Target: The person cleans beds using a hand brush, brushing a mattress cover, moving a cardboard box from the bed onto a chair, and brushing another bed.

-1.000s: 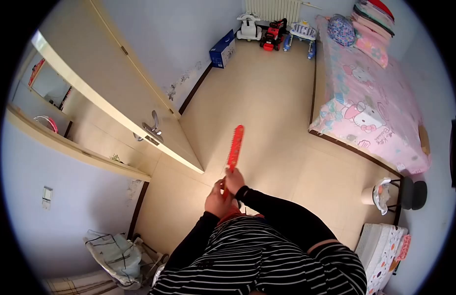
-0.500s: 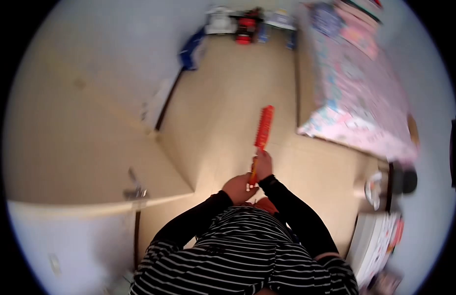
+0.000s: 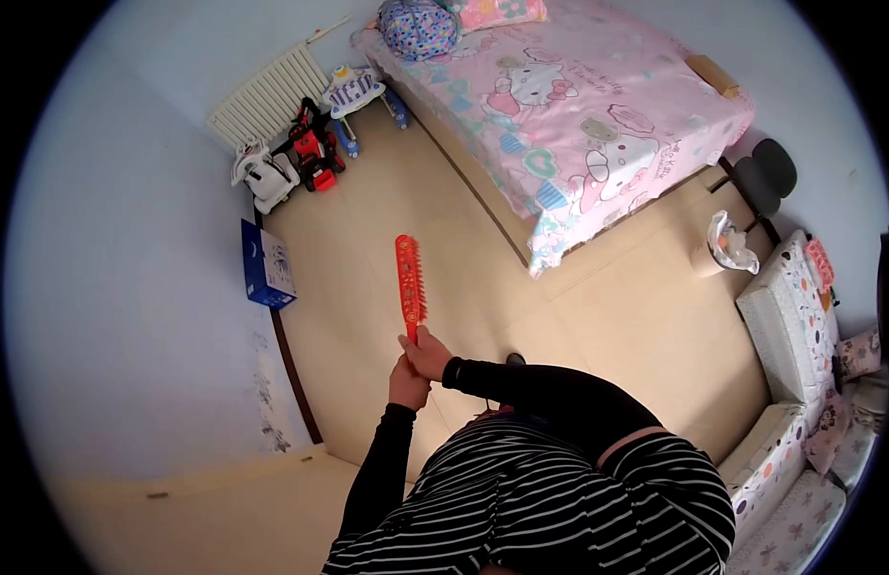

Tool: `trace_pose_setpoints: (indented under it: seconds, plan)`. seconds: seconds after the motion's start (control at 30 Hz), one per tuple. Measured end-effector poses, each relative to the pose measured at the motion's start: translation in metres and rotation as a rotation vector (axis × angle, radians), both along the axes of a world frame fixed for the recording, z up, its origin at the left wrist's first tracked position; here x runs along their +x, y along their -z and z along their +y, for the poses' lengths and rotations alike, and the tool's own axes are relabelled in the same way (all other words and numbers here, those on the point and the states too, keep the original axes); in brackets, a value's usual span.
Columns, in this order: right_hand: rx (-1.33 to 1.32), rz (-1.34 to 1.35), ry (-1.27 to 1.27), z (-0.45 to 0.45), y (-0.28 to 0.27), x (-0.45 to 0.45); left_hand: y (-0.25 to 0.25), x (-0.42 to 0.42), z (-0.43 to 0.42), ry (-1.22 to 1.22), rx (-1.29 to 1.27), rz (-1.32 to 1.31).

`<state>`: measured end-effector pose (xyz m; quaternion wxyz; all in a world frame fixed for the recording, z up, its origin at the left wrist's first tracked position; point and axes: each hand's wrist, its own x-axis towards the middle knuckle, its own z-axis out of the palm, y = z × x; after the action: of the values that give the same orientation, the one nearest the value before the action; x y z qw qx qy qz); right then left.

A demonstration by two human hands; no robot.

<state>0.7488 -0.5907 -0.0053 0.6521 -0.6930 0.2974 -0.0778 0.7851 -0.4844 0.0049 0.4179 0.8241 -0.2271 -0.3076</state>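
A red bed brush (image 3: 410, 281) with a patterned back and red bristles along its right side points away from me, over the floor. My right hand (image 3: 428, 356) is closed round its handle, just below the bristled part. Lower down, my left hand (image 3: 407, 385) is closed at the handle's end, touching the right hand. The fingers hide most of the handle.
A bed (image 3: 598, 115) with a pink sheet stands ahead to the right. By the radiator (image 3: 269, 93) are ride-on toys (image 3: 317, 158) and a baby walker (image 3: 356, 96). A blue box (image 3: 267, 265) sits along the left wall. To the right are a lined bin (image 3: 722, 251) and a sofa (image 3: 785, 321).
My view has turned to the right, and the door has left the lower left. The brush's bristles faced left before and now face right. Both hands are still on the handle.
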Motion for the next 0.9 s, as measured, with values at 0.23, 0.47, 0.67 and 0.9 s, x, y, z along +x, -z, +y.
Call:
trace_pose_setpoints:
  seconds: [0.23, 0.47, 0.67, 0.9]
  plan:
    - [-0.086, 0.031, -0.203, -0.075, -0.025, 0.103, -0.018, 0.101, -0.057, -0.117, 0.064, -0.01]
    - [-0.151, 0.038, -0.361, -0.139, -0.011, 0.217, 0.006, 0.222, -0.097, -0.05, -0.031, -0.19]
    - [-0.209, 0.084, -0.148, -0.221, -0.009, 0.343, 0.002, 0.36, -0.193, 0.025, 0.0, -0.206]
    - [-0.178, 0.02, 0.247, -0.34, -0.022, 0.449, -0.038, 0.502, -0.343, 0.374, 0.04, -0.311]
